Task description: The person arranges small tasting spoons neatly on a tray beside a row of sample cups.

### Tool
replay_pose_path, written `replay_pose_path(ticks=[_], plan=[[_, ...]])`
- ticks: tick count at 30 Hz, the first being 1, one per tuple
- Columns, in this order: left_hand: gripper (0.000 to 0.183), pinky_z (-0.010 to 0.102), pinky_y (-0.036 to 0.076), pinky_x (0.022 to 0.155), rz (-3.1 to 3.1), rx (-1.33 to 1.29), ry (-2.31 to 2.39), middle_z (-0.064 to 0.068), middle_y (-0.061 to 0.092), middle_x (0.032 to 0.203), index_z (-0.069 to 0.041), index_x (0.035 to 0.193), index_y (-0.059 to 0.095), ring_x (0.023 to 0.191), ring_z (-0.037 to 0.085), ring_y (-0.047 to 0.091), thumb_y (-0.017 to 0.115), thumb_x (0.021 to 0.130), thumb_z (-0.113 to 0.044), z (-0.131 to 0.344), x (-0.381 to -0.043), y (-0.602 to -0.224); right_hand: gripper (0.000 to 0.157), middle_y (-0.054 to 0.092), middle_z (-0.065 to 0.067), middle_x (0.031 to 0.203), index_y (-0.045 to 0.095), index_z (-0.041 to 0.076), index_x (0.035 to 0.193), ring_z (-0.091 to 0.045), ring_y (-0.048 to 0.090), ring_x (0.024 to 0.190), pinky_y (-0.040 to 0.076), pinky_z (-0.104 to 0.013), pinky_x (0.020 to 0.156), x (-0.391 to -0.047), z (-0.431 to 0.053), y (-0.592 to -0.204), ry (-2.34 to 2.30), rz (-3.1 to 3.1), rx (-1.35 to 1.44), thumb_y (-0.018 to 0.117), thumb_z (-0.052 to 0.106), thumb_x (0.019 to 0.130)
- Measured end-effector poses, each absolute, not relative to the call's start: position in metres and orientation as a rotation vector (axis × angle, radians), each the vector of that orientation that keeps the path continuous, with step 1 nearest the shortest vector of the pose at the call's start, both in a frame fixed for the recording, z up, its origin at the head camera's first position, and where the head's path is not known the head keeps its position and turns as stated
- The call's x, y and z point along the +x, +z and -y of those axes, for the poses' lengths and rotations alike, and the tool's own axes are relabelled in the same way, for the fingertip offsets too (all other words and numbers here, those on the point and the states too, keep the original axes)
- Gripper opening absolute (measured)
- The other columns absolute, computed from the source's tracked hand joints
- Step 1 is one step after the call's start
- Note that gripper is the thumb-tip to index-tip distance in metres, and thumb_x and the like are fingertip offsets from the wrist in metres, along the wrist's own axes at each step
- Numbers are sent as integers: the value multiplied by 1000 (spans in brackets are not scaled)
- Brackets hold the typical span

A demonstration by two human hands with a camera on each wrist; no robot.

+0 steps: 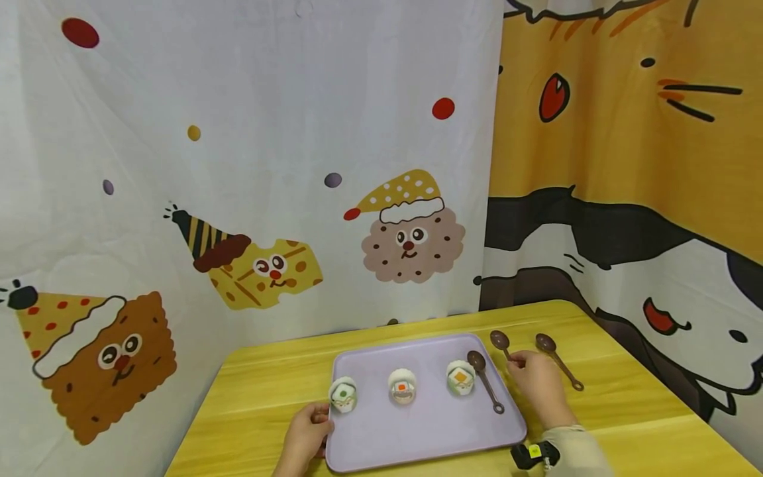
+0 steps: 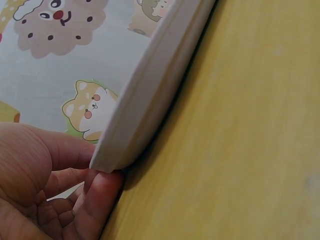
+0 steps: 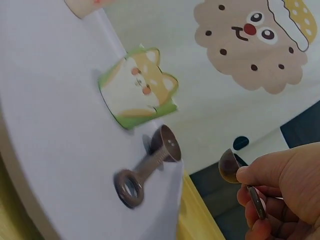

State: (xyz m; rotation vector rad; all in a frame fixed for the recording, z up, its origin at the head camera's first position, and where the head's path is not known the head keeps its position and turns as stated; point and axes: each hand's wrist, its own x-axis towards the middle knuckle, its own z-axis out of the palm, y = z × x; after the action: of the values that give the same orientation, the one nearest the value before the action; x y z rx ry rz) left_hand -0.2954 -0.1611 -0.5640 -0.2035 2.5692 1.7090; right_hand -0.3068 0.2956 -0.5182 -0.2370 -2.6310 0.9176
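Observation:
A lilac tray (image 1: 387, 430) lies on the table, bearing three small cups with cartoon prints: a left cup (image 1: 343, 395), a middle cup (image 1: 403, 387) and a right cup (image 1: 461, 378). Beside the right cup, a brown measuring spoon (image 1: 485, 381) rests on the tray. My left hand (image 1: 306, 434) pinches the tray's left rim, thumb above and fingers below in the left wrist view. My right hand (image 1: 539, 384) holds a second brown spoon (image 3: 229, 166) by its handle, just right of the tray. A third brown spoon (image 1: 557, 358) lies on the table beyond that hand.
The yellow wood-patterned table (image 1: 250, 391) extends on both sides of the tray. Behind it hangs a white curtain (image 1: 268, 165) with cartoon prints, and an orange, black and white printed curtain (image 1: 626, 146) hangs along the right.

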Motion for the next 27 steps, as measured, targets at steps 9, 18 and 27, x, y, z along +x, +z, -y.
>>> replay_pose_path(ticks=[9, 18, 27], plan=[[38, 37, 57, 50, -2564, -224, 1708, 11, 61, 97, 7, 124, 62, 70, 20, 62, 65, 87, -1, 160, -295, -563, 21, 70, -9, 81, 74, -6, 102, -22, 60, 72, 51, -34, 61, -306, -275, -520, 957, 2625, -228, 72, 10, 88], [38, 37, 57, 49, -2559, -209, 1727, 11, 61, 95, 8, 123, 61, 68, 20, 62, 65, 86, 0, 160, -295, -564, 21, 68, -4, 79, 74, -4, 101, -19, 58, 70, 49, -32, 59, -309, -259, -526, 983, 2632, -201, 73, 11, 87], [39, 36, 57, 48, -2542, -162, 1792, 11, 60, 95, 10, 123, 60, 65, 18, 63, 64, 85, 2, 161, -295, -567, 15, 66, -1, 75, 75, -1, 95, -18, 57, 68, 48, -31, 59, -310, -243, -525, 1000, 2609, -188, 74, 11, 86]])
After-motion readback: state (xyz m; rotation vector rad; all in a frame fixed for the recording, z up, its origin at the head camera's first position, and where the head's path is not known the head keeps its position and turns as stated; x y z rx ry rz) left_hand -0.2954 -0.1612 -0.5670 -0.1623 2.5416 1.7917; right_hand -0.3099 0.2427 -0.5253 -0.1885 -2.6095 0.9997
